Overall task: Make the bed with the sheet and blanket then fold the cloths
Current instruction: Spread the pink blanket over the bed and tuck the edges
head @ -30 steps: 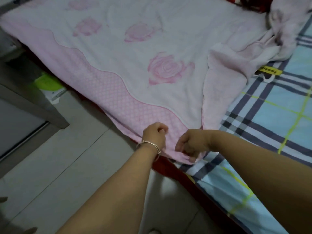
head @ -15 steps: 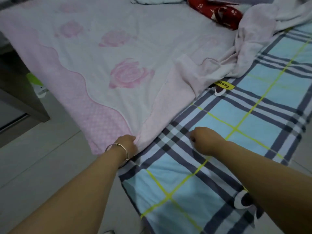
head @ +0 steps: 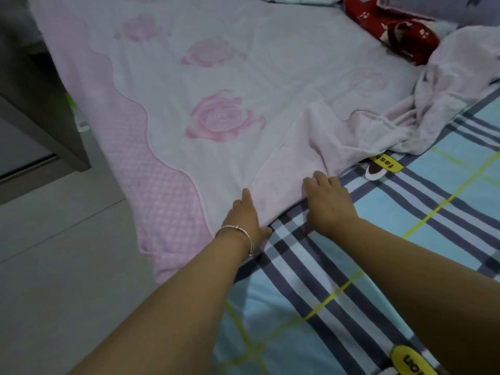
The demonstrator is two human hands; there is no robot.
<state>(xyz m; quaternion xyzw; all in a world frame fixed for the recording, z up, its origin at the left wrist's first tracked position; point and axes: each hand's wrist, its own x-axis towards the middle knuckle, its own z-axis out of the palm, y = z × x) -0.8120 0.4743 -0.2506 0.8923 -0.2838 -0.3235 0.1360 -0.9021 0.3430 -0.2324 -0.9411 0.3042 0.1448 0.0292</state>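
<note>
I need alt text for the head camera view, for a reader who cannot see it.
Two bare hands, the left hand wearing a bangle and the right hand, press flat on the folded-back corner of a pink rose-print blanket. It lies over a blue plaid sheet; a red pillow lies beyond.

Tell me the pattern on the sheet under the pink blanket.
The sheet is light blue plaid with dark grey, white and thin yellow-green stripes; head view.
</note>
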